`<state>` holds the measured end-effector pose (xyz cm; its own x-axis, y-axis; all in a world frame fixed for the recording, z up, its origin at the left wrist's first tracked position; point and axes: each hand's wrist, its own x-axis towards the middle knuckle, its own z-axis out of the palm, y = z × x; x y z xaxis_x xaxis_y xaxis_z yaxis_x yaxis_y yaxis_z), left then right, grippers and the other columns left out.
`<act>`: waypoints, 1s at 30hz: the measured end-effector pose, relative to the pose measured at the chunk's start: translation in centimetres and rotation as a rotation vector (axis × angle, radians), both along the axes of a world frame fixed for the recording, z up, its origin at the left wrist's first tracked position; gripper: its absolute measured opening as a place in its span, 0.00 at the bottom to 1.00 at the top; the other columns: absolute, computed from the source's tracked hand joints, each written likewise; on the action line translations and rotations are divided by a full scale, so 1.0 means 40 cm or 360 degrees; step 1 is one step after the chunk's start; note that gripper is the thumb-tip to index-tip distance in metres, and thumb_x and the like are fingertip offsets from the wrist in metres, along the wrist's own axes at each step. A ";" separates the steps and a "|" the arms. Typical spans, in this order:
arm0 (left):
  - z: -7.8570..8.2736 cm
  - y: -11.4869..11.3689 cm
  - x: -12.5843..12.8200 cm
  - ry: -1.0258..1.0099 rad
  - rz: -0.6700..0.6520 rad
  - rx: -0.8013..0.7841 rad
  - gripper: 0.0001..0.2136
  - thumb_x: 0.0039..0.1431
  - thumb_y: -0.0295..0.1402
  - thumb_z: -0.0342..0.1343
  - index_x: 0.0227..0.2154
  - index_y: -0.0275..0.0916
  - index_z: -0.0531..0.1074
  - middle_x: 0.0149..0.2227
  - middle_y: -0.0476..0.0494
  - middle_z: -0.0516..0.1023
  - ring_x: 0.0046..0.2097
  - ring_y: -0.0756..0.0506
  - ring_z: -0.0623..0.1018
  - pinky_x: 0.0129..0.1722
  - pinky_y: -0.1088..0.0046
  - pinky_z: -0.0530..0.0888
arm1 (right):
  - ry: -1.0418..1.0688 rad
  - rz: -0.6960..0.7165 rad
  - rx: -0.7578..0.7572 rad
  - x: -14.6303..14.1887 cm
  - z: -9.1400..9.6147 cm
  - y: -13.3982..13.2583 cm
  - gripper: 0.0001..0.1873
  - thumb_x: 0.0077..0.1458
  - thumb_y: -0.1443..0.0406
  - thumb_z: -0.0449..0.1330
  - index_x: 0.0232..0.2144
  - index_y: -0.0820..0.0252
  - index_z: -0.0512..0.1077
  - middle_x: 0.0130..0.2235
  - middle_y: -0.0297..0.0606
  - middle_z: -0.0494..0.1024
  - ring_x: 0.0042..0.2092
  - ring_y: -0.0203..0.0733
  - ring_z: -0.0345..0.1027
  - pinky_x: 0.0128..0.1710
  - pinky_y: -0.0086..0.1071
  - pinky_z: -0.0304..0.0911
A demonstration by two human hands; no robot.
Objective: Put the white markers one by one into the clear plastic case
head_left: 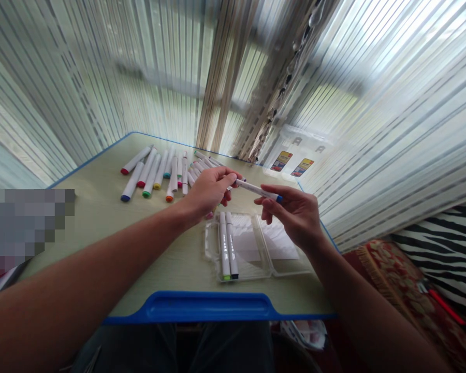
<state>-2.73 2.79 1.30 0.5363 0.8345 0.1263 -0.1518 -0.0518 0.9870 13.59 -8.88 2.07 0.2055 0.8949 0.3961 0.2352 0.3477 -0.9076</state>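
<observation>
Between my two hands a white marker (256, 189) with a blue end is held up above the table. My left hand (213, 189) pinches its far left end, and my right hand (293, 210) grips it close to the blue end. Below them lies a clear plastic case (272, 267), with two white markers (228, 243) side by side in its left part, one with a lime green end and one with a dark end. Behind and left of my left hand several white markers (151, 173) with coloured ends are spread in a loose group, some partly hidden by that hand.
The pale table (101, 248) has a blue rim and a blue front tray (207, 305). A clear plastic lid or case with two labels (295, 153) stands at the back right against the string curtain (159, 67). A pixelated patch covers the left edge.
</observation>
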 end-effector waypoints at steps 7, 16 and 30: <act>-0.009 -0.002 -0.014 0.0268 0.0077 0.0839 0.14 0.68 0.36 0.49 0.42 0.35 0.78 0.30 0.44 0.77 0.28 0.50 0.74 0.26 0.76 0.71 | 0.0104 0.0282 -0.0088 0.002 0.011 -0.018 0.20 0.56 0.57 0.68 0.50 0.55 0.79 0.45 0.45 0.85 0.33 0.45 0.81 0.25 0.35 0.73; -0.013 -0.017 -0.012 0.0413 -0.0161 0.1570 0.09 0.60 0.26 0.52 0.39 0.34 0.76 0.38 0.40 0.78 0.39 0.45 0.76 0.43 0.66 0.73 | 0.0091 0.0479 -0.0146 -0.012 0.021 -0.037 0.21 0.60 0.59 0.65 0.56 0.50 0.75 0.53 0.45 0.82 0.42 0.49 0.81 0.32 0.39 0.76; -0.038 -0.006 -0.005 0.0278 -0.0273 0.1695 0.08 0.64 0.28 0.51 0.34 0.36 0.75 0.37 0.41 0.79 0.40 0.45 0.79 0.43 0.68 0.74 | -0.0113 0.0736 -0.0169 -0.014 0.027 -0.049 0.29 0.63 0.65 0.62 0.64 0.41 0.67 0.60 0.42 0.76 0.45 0.47 0.80 0.37 0.40 0.77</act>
<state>-2.91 2.56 -0.22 0.7156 0.2547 0.6505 -0.1009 -0.8838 0.4569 13.01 -10.82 3.14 -0.2482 0.9222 0.2964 0.1402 0.3370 -0.9310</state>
